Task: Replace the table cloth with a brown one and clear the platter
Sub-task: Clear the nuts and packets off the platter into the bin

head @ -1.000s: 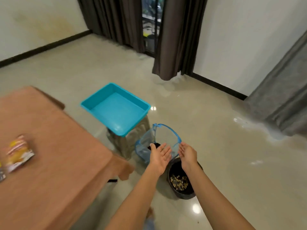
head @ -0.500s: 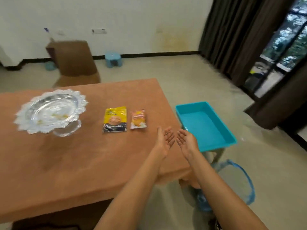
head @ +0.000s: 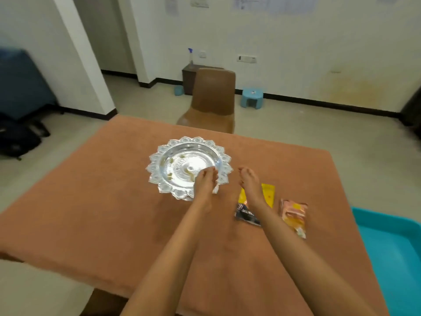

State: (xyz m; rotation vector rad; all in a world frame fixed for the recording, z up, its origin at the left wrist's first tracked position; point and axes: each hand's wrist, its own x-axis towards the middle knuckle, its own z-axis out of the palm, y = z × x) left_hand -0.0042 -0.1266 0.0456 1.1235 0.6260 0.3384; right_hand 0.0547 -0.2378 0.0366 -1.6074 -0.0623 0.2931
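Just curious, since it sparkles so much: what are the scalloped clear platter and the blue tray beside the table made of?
The scalloped clear platter looks like pressed glass or clear acrylic: see-through, glossy, with moulded petal edges; which one, I cannot tell. The blue tray appears to be plastic: uniform turquoise colour, smooth surface, rounded rim.

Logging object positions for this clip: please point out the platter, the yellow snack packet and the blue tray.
platter (head: 180,190), head view, near scalloped rim.
yellow snack packet (head: 269,194), head view, upper right yellow part beside the wrist.
blue tray (head: 391,254), head view, bare inner floor.
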